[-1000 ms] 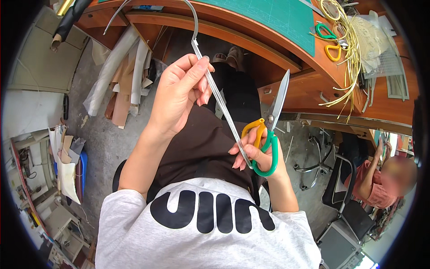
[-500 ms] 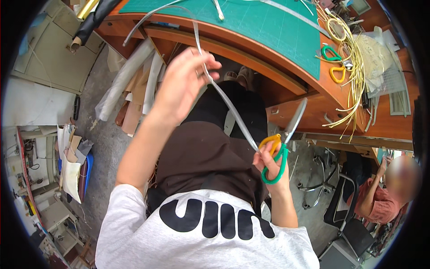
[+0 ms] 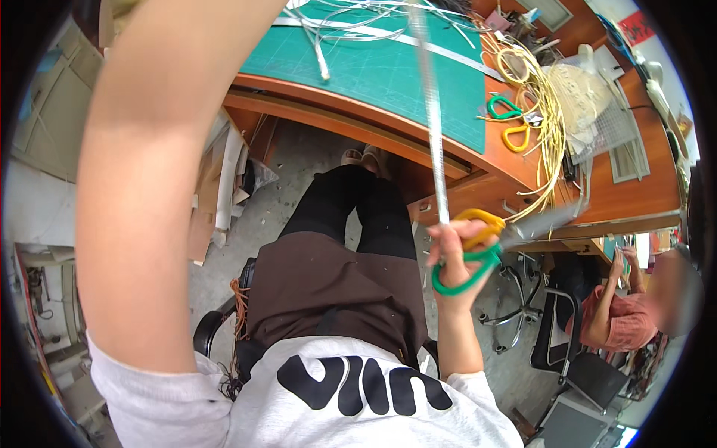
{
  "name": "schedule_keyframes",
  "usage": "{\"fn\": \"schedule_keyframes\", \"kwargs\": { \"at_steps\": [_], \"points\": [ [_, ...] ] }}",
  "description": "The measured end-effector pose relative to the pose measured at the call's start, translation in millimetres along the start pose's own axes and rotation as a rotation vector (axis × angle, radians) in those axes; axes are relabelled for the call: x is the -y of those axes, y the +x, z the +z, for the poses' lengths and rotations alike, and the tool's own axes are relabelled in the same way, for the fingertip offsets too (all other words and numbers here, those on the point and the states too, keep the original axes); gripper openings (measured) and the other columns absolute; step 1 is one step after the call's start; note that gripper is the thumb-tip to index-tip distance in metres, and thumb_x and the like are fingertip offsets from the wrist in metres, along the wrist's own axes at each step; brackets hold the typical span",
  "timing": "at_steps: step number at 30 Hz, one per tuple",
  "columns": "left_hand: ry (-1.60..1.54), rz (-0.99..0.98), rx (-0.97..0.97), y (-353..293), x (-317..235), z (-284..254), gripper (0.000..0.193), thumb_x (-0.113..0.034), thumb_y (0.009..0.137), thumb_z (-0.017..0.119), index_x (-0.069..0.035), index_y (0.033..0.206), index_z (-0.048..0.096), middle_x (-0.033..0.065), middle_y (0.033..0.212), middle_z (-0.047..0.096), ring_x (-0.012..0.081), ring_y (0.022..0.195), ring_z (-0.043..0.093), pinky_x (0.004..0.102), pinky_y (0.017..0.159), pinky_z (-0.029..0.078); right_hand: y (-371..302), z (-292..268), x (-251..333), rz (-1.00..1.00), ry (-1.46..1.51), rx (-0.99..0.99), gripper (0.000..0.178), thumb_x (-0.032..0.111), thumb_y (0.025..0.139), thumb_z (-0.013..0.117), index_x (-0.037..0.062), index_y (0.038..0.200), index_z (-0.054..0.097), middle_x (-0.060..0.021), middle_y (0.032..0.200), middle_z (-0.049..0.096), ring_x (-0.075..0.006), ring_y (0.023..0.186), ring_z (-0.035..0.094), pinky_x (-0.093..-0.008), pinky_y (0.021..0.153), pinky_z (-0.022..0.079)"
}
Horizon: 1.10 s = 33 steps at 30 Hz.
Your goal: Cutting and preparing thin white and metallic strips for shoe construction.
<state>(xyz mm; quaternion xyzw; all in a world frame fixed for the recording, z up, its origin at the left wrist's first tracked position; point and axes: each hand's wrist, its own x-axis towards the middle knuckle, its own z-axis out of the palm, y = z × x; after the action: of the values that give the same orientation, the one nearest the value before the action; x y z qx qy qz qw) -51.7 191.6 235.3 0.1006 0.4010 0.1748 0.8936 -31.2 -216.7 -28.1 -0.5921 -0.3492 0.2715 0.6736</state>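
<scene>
My right hand pinches the lower end of a thin silvery strip between thumb and finger. Scissors with one orange and one green handle loop sit in the same hand, blades pointing right and smeared by motion. From there the strip rises, nearly straight, across the table edge and leaves the upper part of the view. My left forearm stretches up along the left side; its hand is beyond the top edge, so what it holds is hidden.
A green cutting mat covers the wooden table ahead, with a long ruler and tangled silvery strips. At right lie yellow cords and a second pair of scissors. A person sits beyond a chair.
My left arm has swung up and outward, taking its hand out of view. The strip now stands steeper and straighter. The scissors' blades have turned from upward to rightward.
</scene>
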Motion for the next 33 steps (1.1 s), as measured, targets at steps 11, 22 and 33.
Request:
{"fn": "schedule_keyframes", "kwargs": {
  "at_steps": [11,22,33],
  "points": [
    [0.349,0.486,0.276,14.5,354.1,-284.8,0.025,-0.021,0.093,0.052,0.000,0.103,0.060,0.0073,0.105,0.058,0.0135,0.092,0.056,0.0268,0.078,0.046,-3.7,17.5,-33.6,0.243,0.161,0.168,0.015,0.000,0.086,0.057,0.0026,0.090,0.044,-0.0162,0.085,0.064,-0.0132,0.054,0.058,-0.0214,0.047,0.044],
    [0.520,0.479,0.204,11.5,367.1,-296.4,0.012,-0.014,0.089,0.061,-0.003,0.086,0.057,0.0000,0.070,0.059,0.0032,0.059,0.052,0.0168,0.052,0.041,-37.1,-1.5,-48.1,0.440,0.226,0.260,0.020,-0.005,0.084,0.058,0.0028,0.092,0.042,-0.0149,0.084,0.061,-0.0149,0.062,0.061,-0.0224,0.051,0.049],
    [0.420,0.685,0.129,1.7,347.0,-294.0,0.017,-0.016,0.092,0.056,-0.002,0.084,0.052,0.0053,0.066,0.060,0.0095,0.055,0.058,0.0199,0.049,0.046,-79.8,-37.6,-66.4,0.544,0.131,0.694,0.072,0.059,0.084,0.052,-0.0035,0.117,0.042,-0.0149,0.100,0.058,-0.0126,0.065,0.052,-0.0251,0.062,0.045]
  ]
}}
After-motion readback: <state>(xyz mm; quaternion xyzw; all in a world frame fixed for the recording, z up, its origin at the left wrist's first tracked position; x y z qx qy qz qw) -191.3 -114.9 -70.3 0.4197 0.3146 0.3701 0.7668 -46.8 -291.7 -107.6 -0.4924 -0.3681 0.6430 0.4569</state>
